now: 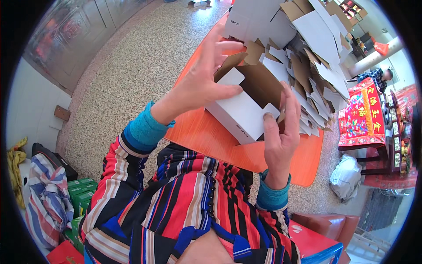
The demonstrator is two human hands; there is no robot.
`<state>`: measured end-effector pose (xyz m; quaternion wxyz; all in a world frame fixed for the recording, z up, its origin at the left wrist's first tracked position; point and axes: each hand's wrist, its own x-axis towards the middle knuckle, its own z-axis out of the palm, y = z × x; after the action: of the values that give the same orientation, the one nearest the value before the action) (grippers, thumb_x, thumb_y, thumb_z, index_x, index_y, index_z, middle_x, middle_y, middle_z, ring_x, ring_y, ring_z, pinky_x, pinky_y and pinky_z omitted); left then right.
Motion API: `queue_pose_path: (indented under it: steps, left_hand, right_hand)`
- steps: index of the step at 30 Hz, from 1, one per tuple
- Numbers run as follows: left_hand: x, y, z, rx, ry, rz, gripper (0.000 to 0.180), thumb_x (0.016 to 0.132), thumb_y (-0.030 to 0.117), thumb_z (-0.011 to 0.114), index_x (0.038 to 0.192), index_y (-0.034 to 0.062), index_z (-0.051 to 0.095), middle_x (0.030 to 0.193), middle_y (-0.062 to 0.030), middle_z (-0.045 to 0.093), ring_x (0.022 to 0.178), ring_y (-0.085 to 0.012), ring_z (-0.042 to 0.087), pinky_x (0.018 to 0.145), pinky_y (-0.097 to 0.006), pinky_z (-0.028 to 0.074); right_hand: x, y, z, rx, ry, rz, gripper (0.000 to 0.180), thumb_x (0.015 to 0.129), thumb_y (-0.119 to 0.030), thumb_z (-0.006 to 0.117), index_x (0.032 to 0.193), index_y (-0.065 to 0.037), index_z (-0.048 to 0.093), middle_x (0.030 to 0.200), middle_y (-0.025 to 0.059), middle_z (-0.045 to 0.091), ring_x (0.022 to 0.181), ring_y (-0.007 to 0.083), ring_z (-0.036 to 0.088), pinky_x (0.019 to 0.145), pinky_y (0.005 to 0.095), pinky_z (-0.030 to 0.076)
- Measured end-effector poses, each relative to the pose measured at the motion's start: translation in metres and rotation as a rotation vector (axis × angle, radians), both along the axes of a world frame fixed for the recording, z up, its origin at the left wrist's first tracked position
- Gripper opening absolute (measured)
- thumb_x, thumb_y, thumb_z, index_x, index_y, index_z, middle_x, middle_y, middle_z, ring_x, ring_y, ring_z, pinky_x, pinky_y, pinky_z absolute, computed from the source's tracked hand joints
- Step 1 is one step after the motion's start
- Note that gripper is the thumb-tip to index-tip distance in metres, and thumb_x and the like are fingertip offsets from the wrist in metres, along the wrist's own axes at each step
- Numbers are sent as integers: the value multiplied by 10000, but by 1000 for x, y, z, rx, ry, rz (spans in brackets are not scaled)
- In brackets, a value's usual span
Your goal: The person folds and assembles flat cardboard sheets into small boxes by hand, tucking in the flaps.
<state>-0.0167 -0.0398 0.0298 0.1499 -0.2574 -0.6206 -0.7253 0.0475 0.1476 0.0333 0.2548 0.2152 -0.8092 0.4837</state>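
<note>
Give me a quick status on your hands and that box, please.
Left hand and right hand both gripping the box. Box half-folded, top open, over orange table. Flat cartons piled right behind.

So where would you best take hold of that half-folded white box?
Probably by its two short ends, from either side, as the left hand and right hand do now: the white box lies open-topped, its flaps loose, so the folded walls give the firmest grip.

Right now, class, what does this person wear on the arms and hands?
Both arms wear loose sleeves striped in red, black, blue and cream, the left sleeve and the right sleeve alike. A teal ribbed cuff shows at each wrist. The left hand and right hand are bare: no gloves, and no rings or watch that I can see.
</note>
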Motion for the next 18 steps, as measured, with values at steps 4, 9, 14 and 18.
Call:
queue_pose_path:
  steps: [4,9,14,18]
  left_hand:
    - [-10,-7,-7,-218,-142,-240,584,757,-42,592,1325,46,492,1271,-109,569,1117,-205,563,978,-284,436]
    - [-6,1,-13,-130,-14,-106,525,783,-48,576,1299,32,518,1260,-107,578,1068,-186,573,945,-272,444]
    - [-8,-6,-10,-448,206,50,525,805,-67,544,1318,38,502,1237,-105,590,1036,-177,574,912,-271,454]
    - [-5,-4,-12,-349,197,72,448,792,-81,507,1227,17,550,1111,-94,629,964,-196,602,867,-268,489]
  right_hand:
    - [3,1,4,154,-103,-28,601,872,15,437,1454,36,285,1395,204,423,1302,304,412,1078,365,356]
    - [-1,-6,-6,93,22,-10,534,932,-35,431,1444,48,305,1403,195,427,1261,271,449,1032,316,383]
    - [-3,4,-3,-95,-260,62,529,948,-41,436,1455,26,298,1408,173,438,1228,225,461,1009,308,383]
    - [-1,10,-1,-243,-490,121,526,961,-46,440,1464,8,293,1412,155,446,1202,188,470,991,301,383]
